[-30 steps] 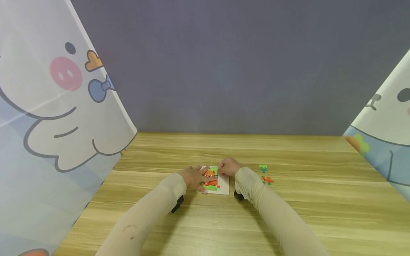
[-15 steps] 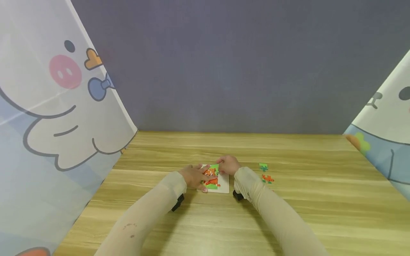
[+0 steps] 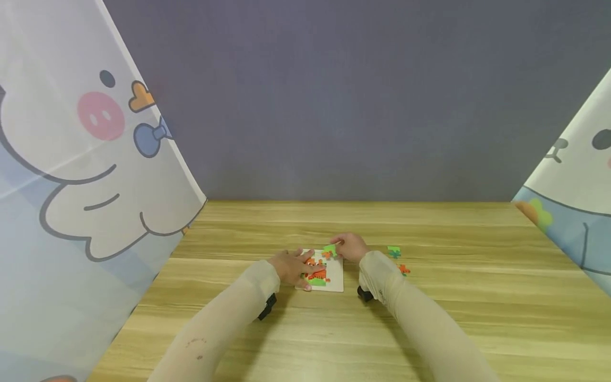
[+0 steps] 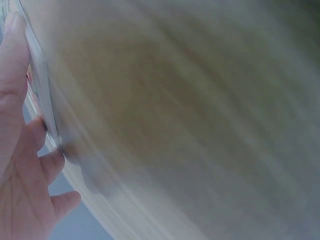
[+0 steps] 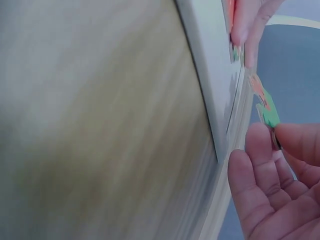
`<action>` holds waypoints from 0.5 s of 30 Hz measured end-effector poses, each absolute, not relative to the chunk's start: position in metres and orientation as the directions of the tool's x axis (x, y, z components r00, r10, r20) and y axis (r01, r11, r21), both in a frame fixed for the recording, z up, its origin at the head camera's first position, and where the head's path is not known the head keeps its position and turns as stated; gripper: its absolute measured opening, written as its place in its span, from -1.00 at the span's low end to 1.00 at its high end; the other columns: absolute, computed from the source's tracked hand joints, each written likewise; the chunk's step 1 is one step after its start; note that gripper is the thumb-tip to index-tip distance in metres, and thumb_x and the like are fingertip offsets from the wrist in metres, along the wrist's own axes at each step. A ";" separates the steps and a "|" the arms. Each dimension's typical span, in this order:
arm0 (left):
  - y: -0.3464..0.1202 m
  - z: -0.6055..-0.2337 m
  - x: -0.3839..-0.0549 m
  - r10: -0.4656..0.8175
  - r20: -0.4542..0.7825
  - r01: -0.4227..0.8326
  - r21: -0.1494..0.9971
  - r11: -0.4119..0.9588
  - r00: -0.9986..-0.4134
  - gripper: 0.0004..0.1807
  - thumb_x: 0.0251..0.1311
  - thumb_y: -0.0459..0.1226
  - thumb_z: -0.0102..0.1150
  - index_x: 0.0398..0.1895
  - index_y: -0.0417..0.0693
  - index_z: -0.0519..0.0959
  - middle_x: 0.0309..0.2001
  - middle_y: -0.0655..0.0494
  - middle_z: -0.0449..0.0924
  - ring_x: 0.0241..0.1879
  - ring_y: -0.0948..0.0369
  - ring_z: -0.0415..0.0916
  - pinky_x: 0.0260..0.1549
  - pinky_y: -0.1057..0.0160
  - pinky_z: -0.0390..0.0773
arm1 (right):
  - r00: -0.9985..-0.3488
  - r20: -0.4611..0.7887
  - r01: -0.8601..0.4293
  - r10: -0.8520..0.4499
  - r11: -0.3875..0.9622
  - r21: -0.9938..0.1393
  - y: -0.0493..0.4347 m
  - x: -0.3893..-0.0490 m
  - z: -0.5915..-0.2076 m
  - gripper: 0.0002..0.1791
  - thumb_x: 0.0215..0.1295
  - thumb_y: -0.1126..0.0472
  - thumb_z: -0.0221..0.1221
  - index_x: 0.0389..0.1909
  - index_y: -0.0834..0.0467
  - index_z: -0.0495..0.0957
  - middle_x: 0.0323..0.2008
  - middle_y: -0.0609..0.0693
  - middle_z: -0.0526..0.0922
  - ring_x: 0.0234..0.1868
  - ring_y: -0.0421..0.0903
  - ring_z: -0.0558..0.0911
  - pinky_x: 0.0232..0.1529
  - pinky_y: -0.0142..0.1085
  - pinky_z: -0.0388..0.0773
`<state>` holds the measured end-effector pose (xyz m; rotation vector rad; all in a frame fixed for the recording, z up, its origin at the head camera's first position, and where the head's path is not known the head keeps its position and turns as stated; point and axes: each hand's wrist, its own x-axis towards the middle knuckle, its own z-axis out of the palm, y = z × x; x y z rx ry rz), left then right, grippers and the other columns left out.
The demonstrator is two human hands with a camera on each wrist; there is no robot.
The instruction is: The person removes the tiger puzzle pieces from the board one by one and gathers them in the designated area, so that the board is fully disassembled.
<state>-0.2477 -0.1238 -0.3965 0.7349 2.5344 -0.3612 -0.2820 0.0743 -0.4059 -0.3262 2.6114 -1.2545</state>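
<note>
A small white puzzle tray [image 3: 336,279] lies on the table, its left part filled with orange and green pieces [image 3: 317,281]. My left hand [image 3: 288,268] rests over the tray with fingers spread straight across the pieces. In the left wrist view, its fingers reach along the tray's edge. Between thumb and forefinger, my right hand [image 3: 351,247] pinches a green and orange puzzle piece [image 3: 330,249] over the tray's upper right part. The right wrist view shows that puzzle piece [image 5: 270,112] tilted and raised off the tray, near the left fingertips.
Right of the right hand, a green and teal loose piece [image 3: 394,251] lies on the wooden table [image 3: 305,329]. Nearer to me is an orange loose piece [image 3: 404,269], partly behind the right sleeve. A grey wall stands behind, with cartoon-printed cloths at both sides.
The right hand has moved right, lifting the green and orange puzzle piece out of the upper part of the picture. The left hand has stayed spread on the tray.
</note>
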 end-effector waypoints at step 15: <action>-0.123 -0.396 -0.247 0.432 -0.511 0.558 -0.119 0.821 -0.744 -0.20 0.26 0.28 -0.07 0.56 0.65 -0.07 0.62 0.21 -0.28 0.57 0.06 -0.20 0.46 -0.09 0.05 | -0.947 -0.103 -0.117 -0.303 0.626 -0.771 0.102 -0.289 -0.408 -0.59 0.23 0.50 0.01 0.08 0.39 0.59 -0.58 0.03 0.62 -0.57 -0.16 0.48 -0.48 -0.37 0.36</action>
